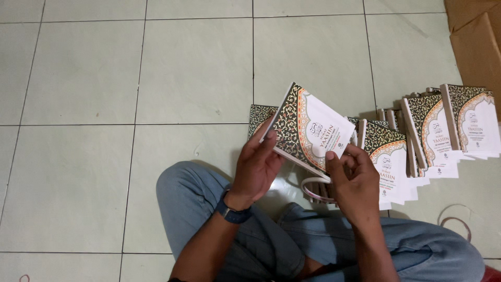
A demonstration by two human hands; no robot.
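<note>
Booklet (312,128) with an ornate dark green and gold patterned cover and a white arched panel, held up between both hands above the person's lap. It is tilted, with its long axis running from upper left down to lower right, cover facing the camera. The left hand (255,167) sits below its lower-left edge, fingers (269,137) curled up around the spine side, gripping it. The right hand (357,180) closes on the lower-right corner, thumb on the cover and fingers bent behind; this hand also seems to have a pale rubber band (314,182) looped beneath it, though how it is held cannot be told. Both hands are touching the booklet, the left one carrying more of its length.

The person sits cross-legged on a pale green tiled floor (156,78), wearing blue jeans (198,201) and a dark wristwatch (232,213) on the left wrist. Just behind the hands, a row of matching booklets (433,130) stands overlapping, stretching off to the right. More rubber bands (455,219) lie on the tiles near the right knee. A brown cardboard box (477,36) fills the upper-right corner.
</note>
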